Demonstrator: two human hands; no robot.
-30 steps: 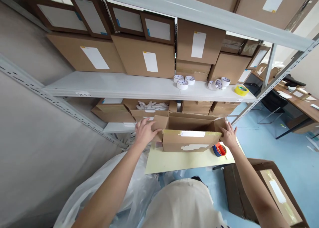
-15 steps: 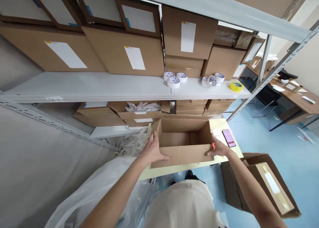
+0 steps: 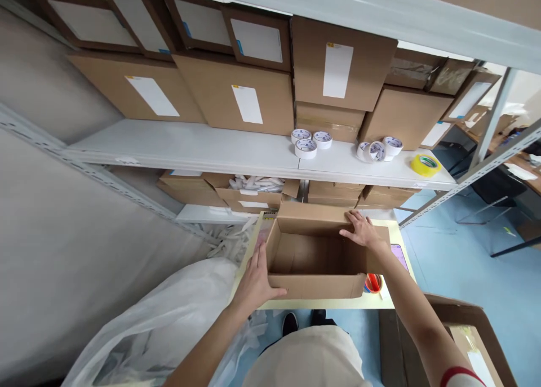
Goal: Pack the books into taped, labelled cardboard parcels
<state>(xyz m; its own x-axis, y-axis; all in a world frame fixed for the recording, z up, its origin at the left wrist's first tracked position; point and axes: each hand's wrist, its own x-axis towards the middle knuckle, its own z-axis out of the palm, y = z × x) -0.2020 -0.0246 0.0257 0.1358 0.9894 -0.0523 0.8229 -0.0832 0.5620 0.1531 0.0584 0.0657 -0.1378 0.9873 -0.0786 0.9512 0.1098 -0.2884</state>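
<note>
An open, empty cardboard box sits on a small pale yellow table in front of me. My left hand grips the box's near left corner, thumb along the front wall. My right hand lies flat with fingers spread on the box's far right flap, pressing it down. A red and blue tape dispenser lies on the table by the box's right front corner. A phone lies past my right forearm.
Metal shelving holds many labelled cardboard boxes, several white tape rolls and a yellow tape roll. A big clear plastic bag lies at lower left. Another open box stands on the blue floor at right.
The box was turned upright and set down open on the table. My right hand moved from the box's right side to its far flap; my left hand stays at the left corner.
</note>
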